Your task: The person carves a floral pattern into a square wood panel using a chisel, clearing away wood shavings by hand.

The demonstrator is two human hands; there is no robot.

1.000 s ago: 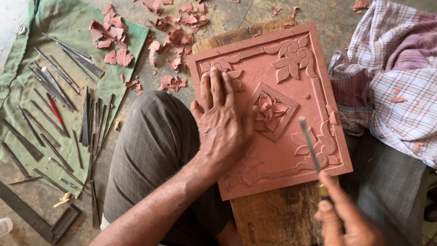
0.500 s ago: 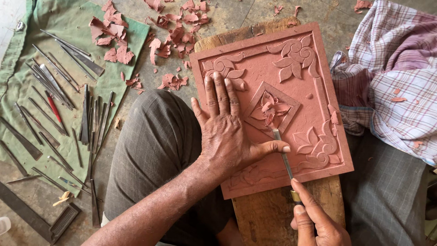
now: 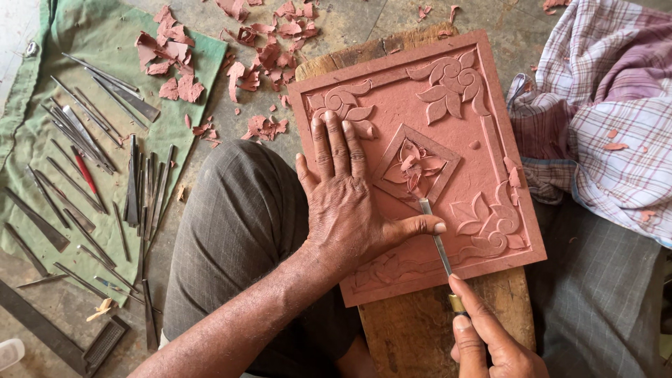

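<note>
A square reddish clay tile point(image 3: 483, 105) carved with leaf scrolls in its corners and a flower in a central diamond lies on a wooden board point(image 3: 413, 329). My left hand point(image 3: 346, 203) rests flat on the tile's left half, fingers spread, thumb stretched out against the blade. My right hand point(image 3: 490, 339) grips the handle of a thin metal carving chisel point(image 3: 435, 234) at the lower edge. Its tip touches the lower corner of the central flower diamond.
A green cloth point(image 3: 84, 140) on the left holds several metal carving tools and a red-handled one point(image 3: 87, 175). Clay shavings point(image 3: 245, 42) lie scattered above my knee point(image 3: 238, 224). A checked cloth point(image 3: 609, 119) lies at the right. A metal ruler point(image 3: 42, 325) sits at the lower left.
My right hand has brought the chisel leftwards and up from the tile's right border to the central diamond. My left thumb has spread out to meet the blade.
</note>
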